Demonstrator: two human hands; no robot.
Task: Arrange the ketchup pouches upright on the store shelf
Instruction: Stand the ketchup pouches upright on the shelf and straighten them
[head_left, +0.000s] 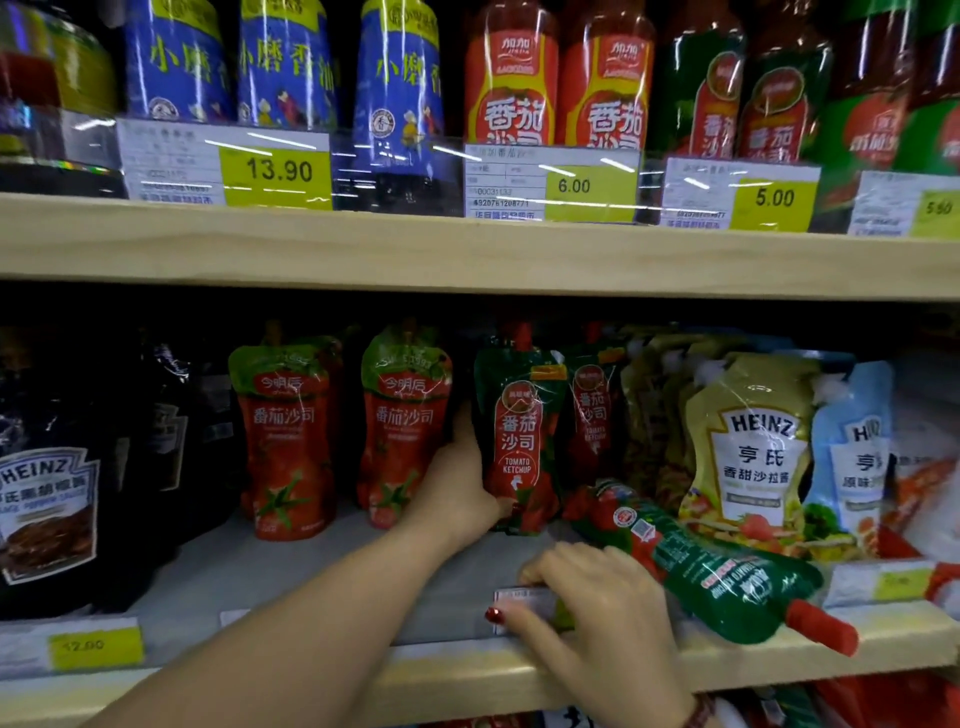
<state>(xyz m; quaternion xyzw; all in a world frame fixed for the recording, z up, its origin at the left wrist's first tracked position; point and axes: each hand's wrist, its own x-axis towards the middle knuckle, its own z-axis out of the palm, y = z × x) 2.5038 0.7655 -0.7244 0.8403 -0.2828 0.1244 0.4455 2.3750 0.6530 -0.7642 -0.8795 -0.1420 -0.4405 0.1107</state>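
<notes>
A dark green tomato ketchup pouch stands upright in the middle of the lower shelf. My left hand grips its left side near the bottom. A second green pouch stands just behind it to the right. Another green ketchup pouch lies flat on the shelf, its red cap pointing over the front edge. My right hand sits at the shelf's front edge beside that lying pouch, fingers curled over a price label and thumb in front of it.
Two red-and-green ketchup pouches stand left of my left hand. Dark Heinz sauce pouches are at far left, and yellow and blue Heinz pouches at right. The upper shelf board with bottles hangs close above.
</notes>
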